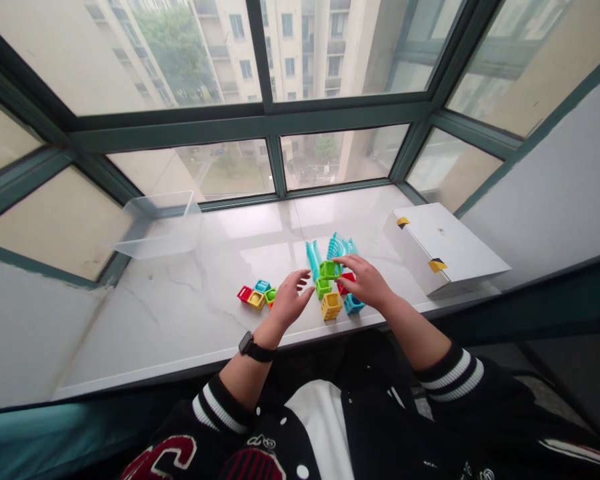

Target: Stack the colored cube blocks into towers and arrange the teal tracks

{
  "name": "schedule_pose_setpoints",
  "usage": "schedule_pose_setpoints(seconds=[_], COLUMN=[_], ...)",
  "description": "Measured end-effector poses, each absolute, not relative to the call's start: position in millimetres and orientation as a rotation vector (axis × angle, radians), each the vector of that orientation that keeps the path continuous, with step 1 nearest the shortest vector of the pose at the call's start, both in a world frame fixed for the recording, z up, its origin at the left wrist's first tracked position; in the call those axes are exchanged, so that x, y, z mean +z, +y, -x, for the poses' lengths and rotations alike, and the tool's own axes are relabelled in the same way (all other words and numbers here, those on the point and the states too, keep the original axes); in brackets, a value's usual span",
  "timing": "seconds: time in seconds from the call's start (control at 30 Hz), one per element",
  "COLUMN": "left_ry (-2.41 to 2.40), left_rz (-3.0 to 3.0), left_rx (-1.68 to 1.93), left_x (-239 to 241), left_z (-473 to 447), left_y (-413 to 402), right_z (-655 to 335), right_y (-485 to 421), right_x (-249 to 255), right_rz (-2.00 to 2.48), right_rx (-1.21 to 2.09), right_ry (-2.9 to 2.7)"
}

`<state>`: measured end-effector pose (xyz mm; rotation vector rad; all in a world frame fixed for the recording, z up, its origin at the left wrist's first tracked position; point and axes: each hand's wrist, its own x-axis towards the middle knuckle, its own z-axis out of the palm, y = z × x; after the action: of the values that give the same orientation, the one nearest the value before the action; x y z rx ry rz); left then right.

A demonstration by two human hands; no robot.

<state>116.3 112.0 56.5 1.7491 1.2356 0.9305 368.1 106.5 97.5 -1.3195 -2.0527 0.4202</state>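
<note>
My right hand (363,280) grips a green block (329,270) between thumb and fingers. That block is just above a second green block (323,288); I cannot tell whether they touch. Left of them, my left hand (293,298) is empty, its fingers apart. Near my right hand are a yellow block (332,306), a blue block (354,304) and a red block (346,283) partly hidden by my fingers. Behind stand two translucent turquoise pieces, a straight chute (313,259) and a curved ribbed one (341,247).
Left of my left hand lies a cluster of small blocks, among them a red block (245,293) and a yellow block (256,299). A clear plastic bin (160,230) stands at the back left. At the right is a white box (445,247). Windows border the marble sill (180,327).
</note>
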Motion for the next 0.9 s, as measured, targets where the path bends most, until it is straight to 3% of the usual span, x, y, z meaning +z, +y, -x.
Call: schedule_pose_setpoints(seconds=[0.37, 0.9], left_ry=[1.421, 1.362], left_rz=[-1.794, -1.798], left_rx=[0.578, 0.599], left_x=[-27.4, -53.1], left_z=[-139.0, -147.9], left_y=[138.7, 140.4], right_z=[-371.7, -370.1], right_y=[135.7, 142.3], right_x=[57.7, 42.2], right_rz=[1.442, 1.5], right_rx=[0.408, 0.49], right_ry=[-2.187, -2.221])
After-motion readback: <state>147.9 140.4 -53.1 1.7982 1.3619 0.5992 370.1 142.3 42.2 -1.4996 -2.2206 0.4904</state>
